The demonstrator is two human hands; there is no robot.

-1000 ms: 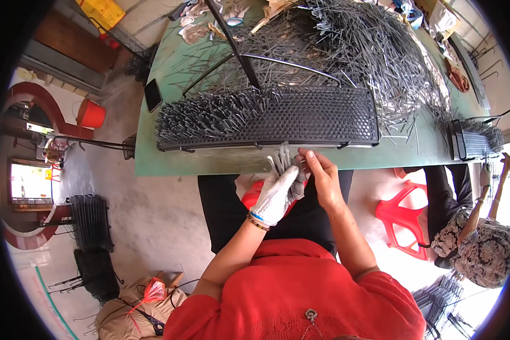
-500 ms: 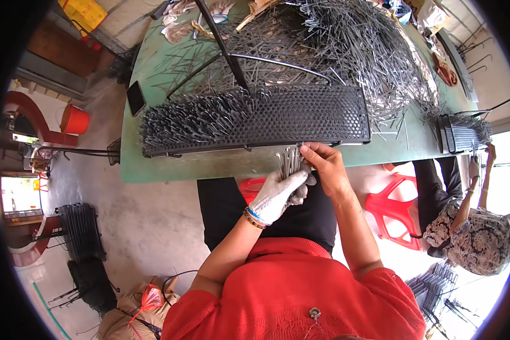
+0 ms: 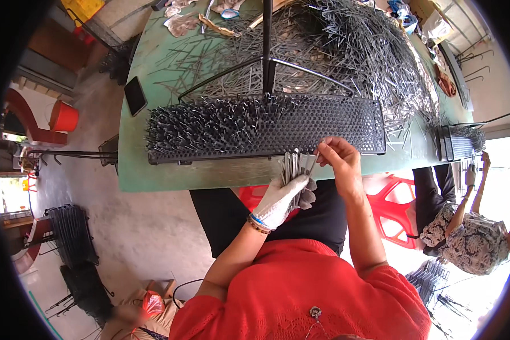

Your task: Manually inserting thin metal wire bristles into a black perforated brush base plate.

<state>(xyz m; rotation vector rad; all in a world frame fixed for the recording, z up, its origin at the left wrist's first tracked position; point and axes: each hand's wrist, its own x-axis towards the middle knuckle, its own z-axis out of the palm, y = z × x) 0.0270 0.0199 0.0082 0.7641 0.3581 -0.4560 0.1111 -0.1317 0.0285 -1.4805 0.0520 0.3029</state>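
My left hand (image 3: 281, 202), in a white-and-grey glove, is closed round a bundle of thin metal rods (image 3: 290, 165) whose upper ends stick up. Beside it my bare right hand (image 3: 343, 166) pinches what looks like a single rod at the bundle's right side, thumb against fingertips. Just beyond both hands lies a long black perforated rack (image 3: 323, 127) with round holes. Its left part is densely filled with upright rods (image 3: 201, 127); on the right, the holes show bare. A black post (image 3: 267, 45) with curved braces rises behind the rack.
A large heap of loose rods (image 3: 368, 56) covers the far part of the green table (image 3: 153, 177). A phone (image 3: 135, 96) lies at its left edge. Another person (image 3: 470, 241) works at a similar rack (image 3: 459, 141) at right, near a red plastic chair (image 3: 392, 209).
My right hand has drawn slightly up and right from the bundle, and a slanted rod now shows at its fingertips. My left hand keeps its hold. The whole view has shifted a little.
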